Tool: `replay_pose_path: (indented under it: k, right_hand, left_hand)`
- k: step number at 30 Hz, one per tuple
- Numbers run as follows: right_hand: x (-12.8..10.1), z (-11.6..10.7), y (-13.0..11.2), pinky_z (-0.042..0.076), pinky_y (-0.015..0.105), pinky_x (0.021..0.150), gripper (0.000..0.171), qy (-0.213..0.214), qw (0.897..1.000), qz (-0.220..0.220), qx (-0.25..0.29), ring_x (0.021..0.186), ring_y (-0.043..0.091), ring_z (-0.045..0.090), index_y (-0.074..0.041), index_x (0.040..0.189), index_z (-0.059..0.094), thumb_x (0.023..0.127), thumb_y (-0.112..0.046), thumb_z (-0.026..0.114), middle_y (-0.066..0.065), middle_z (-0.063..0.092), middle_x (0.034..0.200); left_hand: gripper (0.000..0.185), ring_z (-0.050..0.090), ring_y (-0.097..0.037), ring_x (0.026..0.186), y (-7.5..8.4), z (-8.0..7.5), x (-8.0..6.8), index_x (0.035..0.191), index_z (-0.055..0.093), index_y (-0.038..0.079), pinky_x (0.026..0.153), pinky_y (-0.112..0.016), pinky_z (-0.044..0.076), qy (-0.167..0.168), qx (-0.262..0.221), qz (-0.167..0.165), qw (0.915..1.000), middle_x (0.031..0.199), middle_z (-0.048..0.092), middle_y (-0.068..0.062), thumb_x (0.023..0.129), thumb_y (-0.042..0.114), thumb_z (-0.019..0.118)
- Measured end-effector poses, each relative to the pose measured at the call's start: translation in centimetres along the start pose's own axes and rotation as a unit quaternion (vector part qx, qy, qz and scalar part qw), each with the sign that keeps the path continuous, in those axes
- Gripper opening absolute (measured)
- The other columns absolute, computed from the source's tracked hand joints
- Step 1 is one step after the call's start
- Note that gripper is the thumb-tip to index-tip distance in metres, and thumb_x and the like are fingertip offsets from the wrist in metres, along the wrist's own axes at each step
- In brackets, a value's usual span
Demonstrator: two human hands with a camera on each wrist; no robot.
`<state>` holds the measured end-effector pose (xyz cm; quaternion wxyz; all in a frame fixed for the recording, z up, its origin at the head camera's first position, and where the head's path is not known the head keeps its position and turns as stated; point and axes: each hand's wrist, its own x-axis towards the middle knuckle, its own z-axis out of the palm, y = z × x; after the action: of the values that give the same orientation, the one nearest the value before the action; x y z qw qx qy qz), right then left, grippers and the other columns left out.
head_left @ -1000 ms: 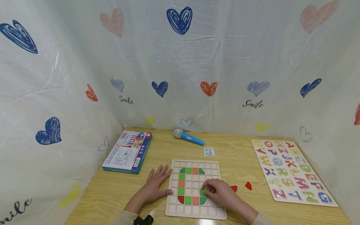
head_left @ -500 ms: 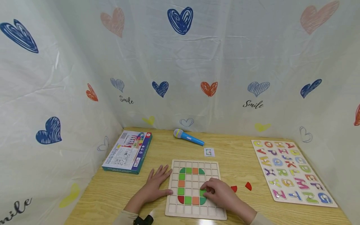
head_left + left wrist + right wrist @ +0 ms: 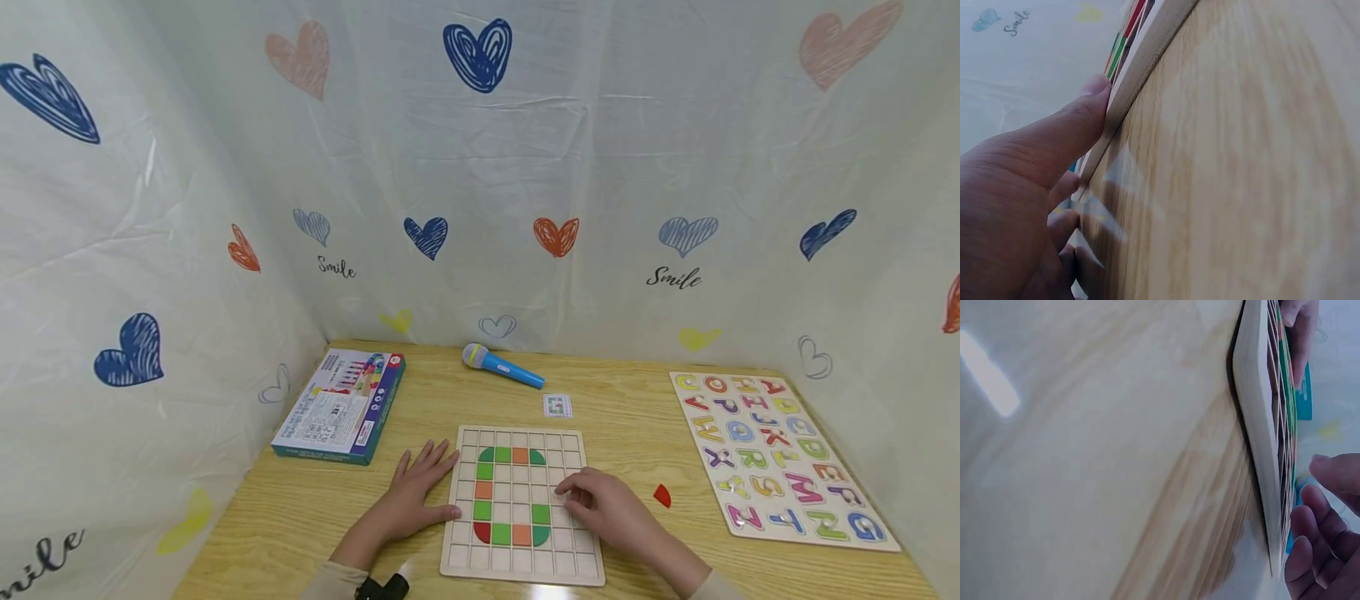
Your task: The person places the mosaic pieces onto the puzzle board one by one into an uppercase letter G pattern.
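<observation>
A wooden grid board (image 3: 513, 567) lies on the table with several coloured tiles forming part of a rounded outline. My left hand (image 3: 408, 500) rests spread beside the board, its thumb (image 3: 1094, 94) pressing the left edge. Over the board's right side is my right hand (image 3: 600, 504), fingers (image 3: 1316, 500) loosely bent with nothing between thumb and fingertips. Just left of those fingertips a green square tile (image 3: 540, 514) sits in a cell, directly above a dark green rounded corner tile (image 3: 540, 536). A red wedge piece (image 3: 662, 496) lies on the table to the right; another is hidden behind my right hand.
A small pattern card (image 3: 557, 406) and a blue toy microphone (image 3: 513, 369) lie beyond the board. At the left is a flat game box (image 3: 337, 404). An alphabet puzzle board (image 3: 783, 458) lies at the right. A patterned curtain (image 3: 480, 167) closes off the back.
My right hand has let go of the green square tile and shifted right, now covering the nearer red wedge. The tile stays in its cell. My left hand has not moved.
</observation>
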<state>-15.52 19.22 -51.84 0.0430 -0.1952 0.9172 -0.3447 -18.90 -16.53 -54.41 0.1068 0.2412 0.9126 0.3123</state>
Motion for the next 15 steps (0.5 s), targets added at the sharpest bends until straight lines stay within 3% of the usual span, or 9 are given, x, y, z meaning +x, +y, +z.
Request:
replay_pose_path:
  k: [10,15]
  right_hand:
    - [-2.0,-2.3,3.0,0.045,0.021,0.061,0.017,0.059,0.998,0.022,-0.030,0.071,-0.001,0.046,-0.017,0.106,0.075,0.090,-0.011,0.077,-0.013,0.053,0.084]
    - [-2.9,-3.1,4.0,0.040,0.021,0.059,0.022,0.056,0.996,0.054,-0.049,0.069,0.000,0.043,-0.016,0.109,0.075,0.088,-0.014,0.080,-0.010,0.051,0.085]
  left_hand:
    - [0.088,0.008,-0.039,0.155,-0.1,0.0,0.0,0.159,0.037,0.015,0.121,-0.063,-0.006,0.001,0.003,0.000,1.0000,0.168,0.021,-0.012,0.090,0.059,0.068]
    - [0.088,0.008,-0.039,0.155,-0.2,0.1,0.1,0.159,0.037,0.015,0.121,-0.063,-0.006,0.001,0.005,0.000,1.0000,0.168,0.021,-0.011,0.090,0.060,0.068]
